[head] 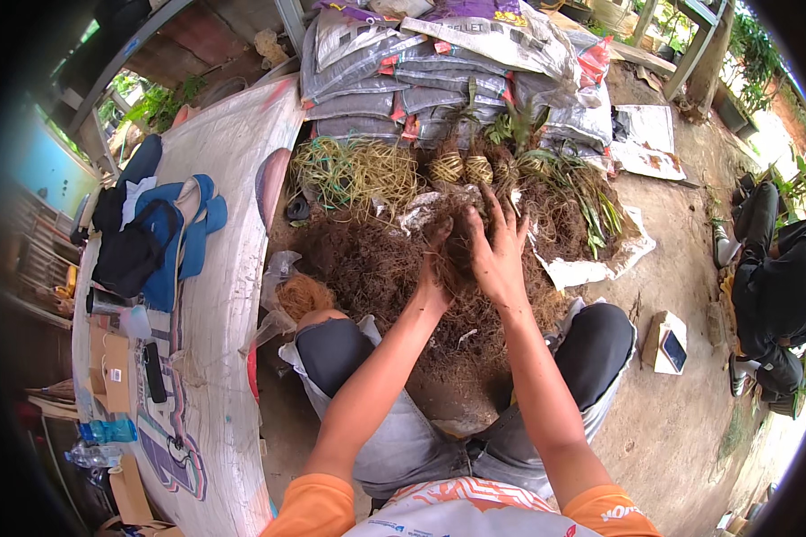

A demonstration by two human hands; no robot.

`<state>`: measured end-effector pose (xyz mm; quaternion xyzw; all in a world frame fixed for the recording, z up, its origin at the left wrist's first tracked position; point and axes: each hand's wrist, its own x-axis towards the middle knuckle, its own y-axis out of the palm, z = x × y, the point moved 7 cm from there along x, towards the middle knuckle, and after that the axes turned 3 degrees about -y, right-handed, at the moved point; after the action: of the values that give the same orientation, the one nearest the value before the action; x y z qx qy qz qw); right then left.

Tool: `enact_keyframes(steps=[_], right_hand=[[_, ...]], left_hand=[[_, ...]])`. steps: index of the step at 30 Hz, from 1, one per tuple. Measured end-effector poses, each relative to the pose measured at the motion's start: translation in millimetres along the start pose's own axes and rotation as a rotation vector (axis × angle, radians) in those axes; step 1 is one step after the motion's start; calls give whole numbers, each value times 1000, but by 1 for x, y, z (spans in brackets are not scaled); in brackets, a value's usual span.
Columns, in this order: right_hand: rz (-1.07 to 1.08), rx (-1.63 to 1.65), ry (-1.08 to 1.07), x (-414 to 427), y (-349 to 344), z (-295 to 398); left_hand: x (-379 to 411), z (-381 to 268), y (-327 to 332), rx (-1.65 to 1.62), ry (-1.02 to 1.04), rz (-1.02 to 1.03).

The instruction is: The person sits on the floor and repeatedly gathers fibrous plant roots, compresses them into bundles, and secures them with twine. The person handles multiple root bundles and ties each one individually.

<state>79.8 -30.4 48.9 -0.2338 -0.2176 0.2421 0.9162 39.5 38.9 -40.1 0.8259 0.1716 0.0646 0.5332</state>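
Observation:
A clump of dark brown root-like fibre [462,252] is cupped between my two palms, above a loose heap of the same fibre. My left hand [435,267] presses its left side, with the fingers partly hidden behind dirt and fibre. Along the right side lies my right hand [502,258], soiled, its fingers spread and pointing away from me. The heap of dark fibre [369,268] covers the ground between my knees. Just beyond my hands, several root balls bound with yellowish strips [446,168] stand in a row, some with green leaves above them.
A tangle of yellow-green strips [356,168] lies at the back left. Stacked grey sacks [356,101] rise behind. Bare-rooted plants [594,215] lie at right on a white sheet. A low table [221,335] flanks my left; a phone [674,350] and a seated person [776,288] are at right.

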Motion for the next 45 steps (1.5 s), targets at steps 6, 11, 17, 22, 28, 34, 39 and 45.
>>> enact_keyframes(steps=[6, 11, 17, 22, 28, 34, 39, 45], right_hand=[[28, 634, -13, 2, -25, 19], [-212, 855, 143, 6, -38, -25], [-70, 629, -136, 14, -51, -5], [160, 69, -331, 5, -47, 45], [105, -128, -378, 9, -29, 27], [-95, 663, 83, 29, -22, -26], [-309, 1136, 425, 29, -18, -77], [-436, 1177, 575, 10, -8, -105]], left_hand=[[1, -12, 9, -256, -5, 137], [-9, -19, 22, -192, -23, 73], [-9, -16, 15, -202, -55, 118], [-20, -1, 21, -268, -72, 149], [-24, 11, 6, -243, -96, 129], [-15, 17, -3, -37, 11, 65], [-11, 22, -13, -222, -82, 118], [-11, 21, -27, -266, -113, 81]])
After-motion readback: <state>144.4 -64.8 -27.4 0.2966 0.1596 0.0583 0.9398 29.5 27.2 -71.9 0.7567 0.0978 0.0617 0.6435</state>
